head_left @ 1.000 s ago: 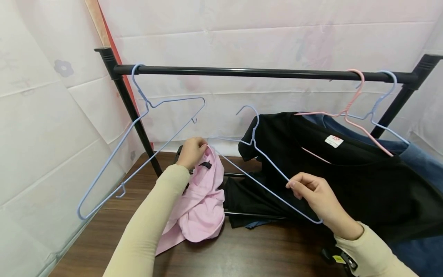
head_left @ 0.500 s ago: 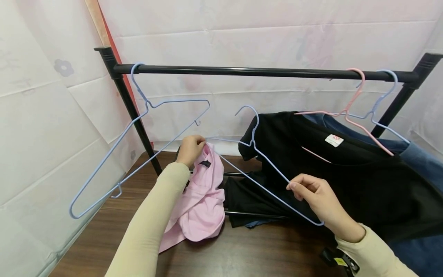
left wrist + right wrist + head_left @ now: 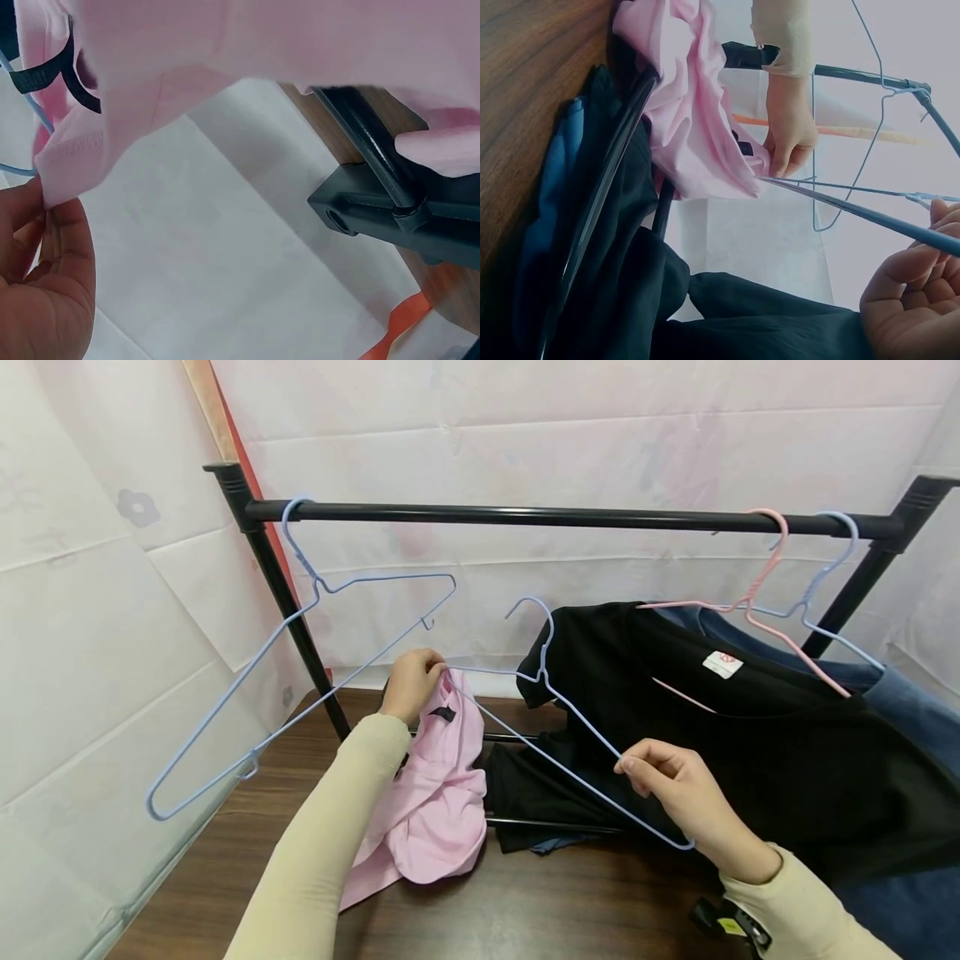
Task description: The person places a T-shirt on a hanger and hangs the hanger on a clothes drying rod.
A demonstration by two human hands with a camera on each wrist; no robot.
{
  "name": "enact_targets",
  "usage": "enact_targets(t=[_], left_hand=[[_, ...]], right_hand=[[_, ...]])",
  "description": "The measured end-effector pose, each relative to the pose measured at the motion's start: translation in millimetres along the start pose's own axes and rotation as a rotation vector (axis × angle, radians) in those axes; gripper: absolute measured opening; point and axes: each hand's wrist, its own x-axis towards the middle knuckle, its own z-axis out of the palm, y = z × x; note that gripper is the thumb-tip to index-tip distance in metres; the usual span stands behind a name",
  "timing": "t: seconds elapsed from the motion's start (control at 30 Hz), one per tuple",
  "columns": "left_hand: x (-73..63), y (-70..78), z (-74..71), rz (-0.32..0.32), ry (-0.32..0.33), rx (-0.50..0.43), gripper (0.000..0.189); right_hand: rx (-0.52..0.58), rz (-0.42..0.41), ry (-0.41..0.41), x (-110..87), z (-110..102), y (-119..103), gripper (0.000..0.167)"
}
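Observation:
My left hand [image 3: 414, 683] pinches the top edge of a pink garment [image 3: 442, 793], which hangs down in folds and has a dark label or loop near its neck. A blue wire hanger [image 3: 582, 718] spans both hands. Its far end meets the pink cloth at my left fingertips, where the left wrist view shows the wire entering the fabric [image 3: 75, 161]. My right hand [image 3: 675, 793] pinches the hanger's sloping arm near the other end. The hook points up, apart from the rail.
A black rail [image 3: 480, 515] runs across. A bare blue hanger [image 3: 318, 583] hangs at its left. On the right, a black T-shirt [image 3: 697, 760] on a pink hanger [image 3: 767, 568] hangs before a blue shirt [image 3: 930, 727]. A wood-grain table [image 3: 555, 910] lies below.
The held hanger has shifted slightly left and its hook has dipped, its far end moving into the pink garment. The bare hanger on the left has swung a little.

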Motion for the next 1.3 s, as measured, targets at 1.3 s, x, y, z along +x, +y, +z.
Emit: enact_targets(t=[1.3], left_hand=[[-3.6, 39.3, -7.8, 0.150, 0.101, -0.052, 0.015]], right_hand=[[0.038, 0.000, 0.130, 15.6, 23.5, -5.8, 0.019]])
